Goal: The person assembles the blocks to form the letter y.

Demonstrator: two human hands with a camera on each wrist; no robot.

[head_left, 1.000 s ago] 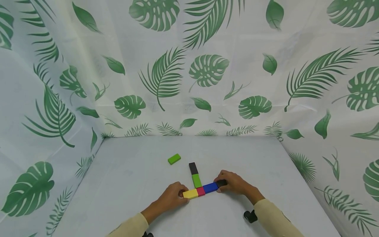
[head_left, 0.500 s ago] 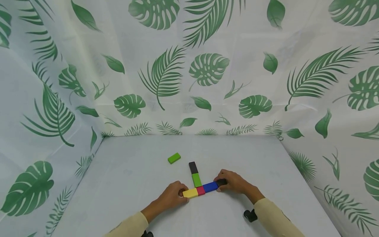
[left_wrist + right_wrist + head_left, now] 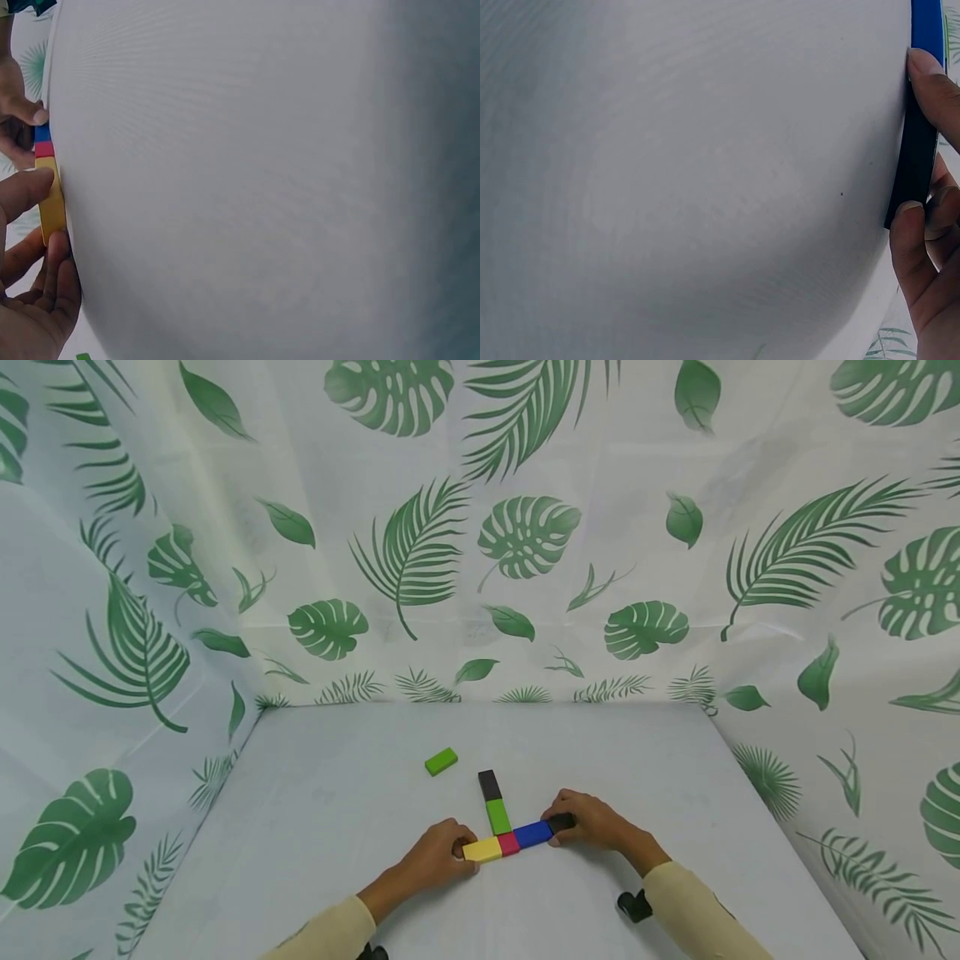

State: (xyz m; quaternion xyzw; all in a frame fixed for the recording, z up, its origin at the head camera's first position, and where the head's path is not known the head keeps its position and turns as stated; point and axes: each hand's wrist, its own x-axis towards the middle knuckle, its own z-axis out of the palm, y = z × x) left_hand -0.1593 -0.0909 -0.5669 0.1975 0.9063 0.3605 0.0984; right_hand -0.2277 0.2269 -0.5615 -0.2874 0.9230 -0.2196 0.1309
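Note:
A row of blocks lies on the white table: a yellow block point(image 3: 482, 850), a small red block point(image 3: 508, 843), a blue block point(image 3: 533, 834) and a black block point(image 3: 562, 822). From the red one, a green block point(image 3: 498, 817) and a second black block point(image 3: 490, 786) run away toward the back, forming a T. My left hand point(image 3: 437, 855) holds the yellow block, thumb on its near side and fingers at its outer end. At the opposite end, my right hand point(image 3: 592, 824) grips the black block, the thumb near its joint with the blue one.
A loose green block point(image 3: 441, 762) lies behind and left of the row. Leaf-printed white cloth point(image 3: 420, 552) walls off the back and sides of the table point(image 3: 315, 810). Black wrist-camera gear point(image 3: 634, 907) sits by the right sleeve.

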